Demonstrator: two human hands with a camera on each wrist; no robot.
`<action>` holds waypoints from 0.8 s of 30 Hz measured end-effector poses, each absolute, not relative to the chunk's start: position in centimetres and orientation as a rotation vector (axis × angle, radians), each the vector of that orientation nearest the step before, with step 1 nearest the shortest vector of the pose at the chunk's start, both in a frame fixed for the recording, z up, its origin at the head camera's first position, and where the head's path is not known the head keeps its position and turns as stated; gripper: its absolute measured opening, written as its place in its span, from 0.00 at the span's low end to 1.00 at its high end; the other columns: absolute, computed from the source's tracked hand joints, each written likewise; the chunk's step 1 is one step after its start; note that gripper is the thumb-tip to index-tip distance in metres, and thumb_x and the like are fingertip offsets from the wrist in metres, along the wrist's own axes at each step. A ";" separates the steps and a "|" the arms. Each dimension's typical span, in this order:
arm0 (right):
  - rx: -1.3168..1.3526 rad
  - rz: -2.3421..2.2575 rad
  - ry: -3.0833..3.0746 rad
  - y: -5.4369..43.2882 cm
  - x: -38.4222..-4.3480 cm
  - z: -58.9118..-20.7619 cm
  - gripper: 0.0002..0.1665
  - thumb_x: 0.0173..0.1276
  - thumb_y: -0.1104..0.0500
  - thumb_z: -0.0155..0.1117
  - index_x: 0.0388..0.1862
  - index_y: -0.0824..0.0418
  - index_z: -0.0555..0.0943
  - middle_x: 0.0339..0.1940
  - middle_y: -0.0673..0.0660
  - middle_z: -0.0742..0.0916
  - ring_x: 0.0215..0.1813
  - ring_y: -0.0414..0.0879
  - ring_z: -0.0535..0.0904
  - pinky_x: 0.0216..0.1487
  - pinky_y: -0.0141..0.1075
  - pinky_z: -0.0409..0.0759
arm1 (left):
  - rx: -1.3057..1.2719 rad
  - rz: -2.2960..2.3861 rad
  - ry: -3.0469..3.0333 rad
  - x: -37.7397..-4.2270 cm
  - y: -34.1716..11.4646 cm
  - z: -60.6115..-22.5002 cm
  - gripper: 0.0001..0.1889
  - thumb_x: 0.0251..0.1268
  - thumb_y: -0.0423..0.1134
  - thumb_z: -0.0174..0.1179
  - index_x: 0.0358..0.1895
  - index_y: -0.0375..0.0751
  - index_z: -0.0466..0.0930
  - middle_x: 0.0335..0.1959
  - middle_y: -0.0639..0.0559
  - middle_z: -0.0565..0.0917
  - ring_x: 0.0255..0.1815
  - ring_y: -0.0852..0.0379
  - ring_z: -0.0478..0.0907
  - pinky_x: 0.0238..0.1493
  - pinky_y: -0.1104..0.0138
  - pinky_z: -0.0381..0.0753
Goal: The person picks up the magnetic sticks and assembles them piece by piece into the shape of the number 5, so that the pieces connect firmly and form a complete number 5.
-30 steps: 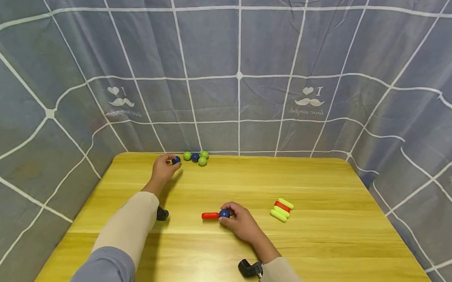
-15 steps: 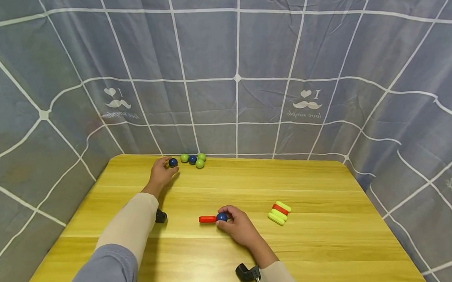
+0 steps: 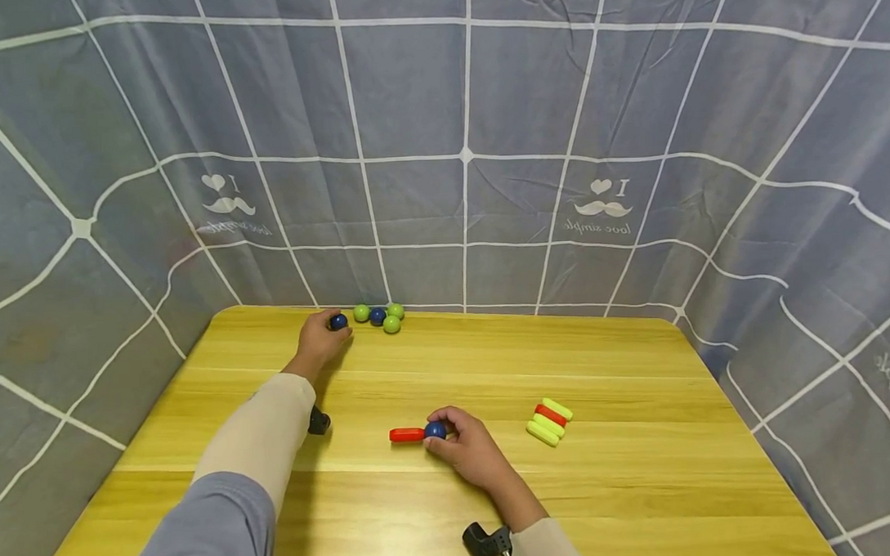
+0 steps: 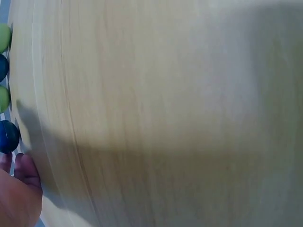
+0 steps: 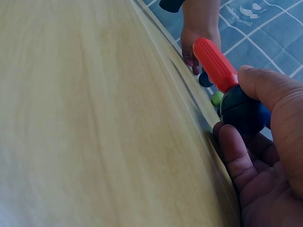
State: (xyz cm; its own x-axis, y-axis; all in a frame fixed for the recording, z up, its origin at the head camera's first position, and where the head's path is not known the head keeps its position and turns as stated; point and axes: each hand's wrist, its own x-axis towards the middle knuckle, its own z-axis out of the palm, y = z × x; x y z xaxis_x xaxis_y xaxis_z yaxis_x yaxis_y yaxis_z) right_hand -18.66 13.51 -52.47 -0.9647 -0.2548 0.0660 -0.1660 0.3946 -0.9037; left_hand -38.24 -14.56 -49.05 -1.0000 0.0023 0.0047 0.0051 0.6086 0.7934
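In the head view, my left hand (image 3: 320, 340) is at the table's far left edge. Its thumb and fingers are at a dark blue ball (image 3: 339, 322), pinching it by the fingertips. The left wrist view has this ball (image 4: 8, 136) right at the fingertips. Nearer the middle of the table, my right hand (image 3: 469, 449) holds a second blue ball (image 3: 435, 430) between thumb and fingers. A red ribbed stick (image 3: 406, 435) sticks out from that ball to the left. In the right wrist view the red stick (image 5: 214, 64) meets the ball (image 5: 244, 109) end-on.
Right of the left hand, green balls (image 3: 391, 324) and another blue ball (image 3: 377, 316) stand along the back edge. Several yellow-green sticks (image 3: 542, 433) and a red one (image 3: 550, 415) lie side by side at the right. A grey curtain (image 3: 427, 197) hangs around the table.
My left fingers loosened around the blue ball and came in on it again, while the ball stayed nearly in place. My right hand keeps its hold; the head view has shifted slightly.
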 end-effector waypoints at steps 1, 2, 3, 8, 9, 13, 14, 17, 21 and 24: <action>-0.386 -1.640 2.552 13.5 -18.6 -52.5 0.18 0.68 0.52 0.69 0.53 0.58 0.80 0.41 0.50 0.81 0.37 0.44 0.73 0.39 0.32 0.74 | 0.004 -1.380 -2.818 -38.1 -14.6 -49.1 0.30 0.70 0.35 0.59 0.72 0.31 0.64 0.68 0.27 0.67 0.68 0.32 0.66 0.65 0.48 0.69; -0.387 -1.640 2.549 13.4 -18.6 -52.6 0.18 0.68 0.52 0.69 0.53 0.57 0.80 0.41 0.50 0.81 0.37 0.44 0.73 0.39 0.32 0.74 | 0.021 -1.377 -2.823 -38.0 -14.6 -49.1 0.29 0.70 0.35 0.58 0.72 0.32 0.65 0.68 0.28 0.67 0.68 0.32 0.66 0.65 0.48 0.69; -0.388 -1.638 2.550 13.4 -18.6 -52.6 0.18 0.68 0.52 0.69 0.53 0.57 0.80 0.41 0.50 0.81 0.37 0.44 0.73 0.39 0.32 0.75 | 0.034 -1.371 -2.829 -37.9 -14.6 -49.2 0.28 0.71 0.35 0.58 0.72 0.32 0.66 0.68 0.28 0.68 0.68 0.32 0.66 0.66 0.48 0.68; -0.391 -1.617 2.565 13.4 -18.6 -52.5 0.20 0.68 0.50 0.69 0.54 0.56 0.80 0.45 0.50 0.82 0.40 0.44 0.75 0.41 0.33 0.76 | 0.059 -1.382 -2.835 -37.6 -14.8 -49.4 0.26 0.72 0.37 0.57 0.70 0.34 0.68 0.67 0.30 0.68 0.69 0.33 0.65 0.66 0.47 0.67; -0.391 -1.616 2.567 13.5 -18.6 -52.5 0.20 0.68 0.50 0.69 0.55 0.56 0.80 0.46 0.50 0.82 0.40 0.44 0.75 0.42 0.33 0.76 | 0.049 -1.380 -2.833 -37.5 -14.8 -49.4 0.26 0.72 0.37 0.57 0.70 0.34 0.68 0.67 0.30 0.68 0.69 0.33 0.65 0.66 0.47 0.67; -0.392 -1.620 2.567 13.6 -18.6 -52.3 0.20 0.68 0.50 0.68 0.55 0.57 0.80 0.46 0.50 0.81 0.41 0.45 0.75 0.42 0.34 0.76 | 0.009 -1.398 -2.833 -37.2 -14.9 -49.7 0.25 0.73 0.37 0.57 0.70 0.34 0.68 0.68 0.30 0.68 0.69 0.33 0.65 0.66 0.47 0.67; -0.393 -1.622 2.565 13.6 -18.6 -52.3 0.20 0.68 0.50 0.68 0.55 0.57 0.80 0.46 0.50 0.81 0.41 0.45 0.75 0.42 0.34 0.76 | -0.003 -1.399 -2.830 -37.2 -15.0 -49.9 0.25 0.73 0.37 0.57 0.70 0.34 0.68 0.68 0.31 0.68 0.68 0.33 0.65 0.66 0.47 0.68; -0.394 -1.630 2.563 13.6 -18.6 -52.3 0.20 0.68 0.50 0.68 0.54 0.57 0.80 0.45 0.50 0.81 0.41 0.45 0.75 0.41 0.33 0.76 | -0.014 -1.434 -2.796 -36.7 -15.1 -50.3 0.25 0.72 0.37 0.58 0.69 0.33 0.69 0.66 0.31 0.70 0.67 0.34 0.67 0.65 0.48 0.68; -0.406 -1.636 2.561 13.6 -18.7 -52.3 0.20 0.68 0.51 0.68 0.54 0.58 0.80 0.45 0.50 0.81 0.40 0.45 0.75 0.41 0.33 0.76 | -0.011 -1.463 -2.740 -35.8 -15.1 -51.0 0.23 0.69 0.37 0.61 0.64 0.33 0.71 0.58 0.33 0.74 0.60 0.37 0.70 0.63 0.48 0.70; -0.415 -1.629 2.565 13.6 -18.7 -52.3 0.20 0.68 0.51 0.68 0.54 0.58 0.80 0.45 0.50 0.81 0.40 0.45 0.75 0.41 0.33 0.76 | -0.019 -1.457 -2.721 -35.0 -14.9 -51.3 0.22 0.67 0.37 0.62 0.60 0.33 0.72 0.53 0.34 0.75 0.55 0.39 0.71 0.59 0.49 0.71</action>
State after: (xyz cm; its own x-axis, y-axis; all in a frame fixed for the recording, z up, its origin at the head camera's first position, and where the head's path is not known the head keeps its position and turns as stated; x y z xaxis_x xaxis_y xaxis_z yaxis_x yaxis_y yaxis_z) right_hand -18.74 13.64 -52.31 -0.9606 -0.2657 0.0812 -0.1865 0.4003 -0.8972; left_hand -35.03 -14.94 -51.27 -0.9984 -0.0150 0.0543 0.0369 0.5545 0.8314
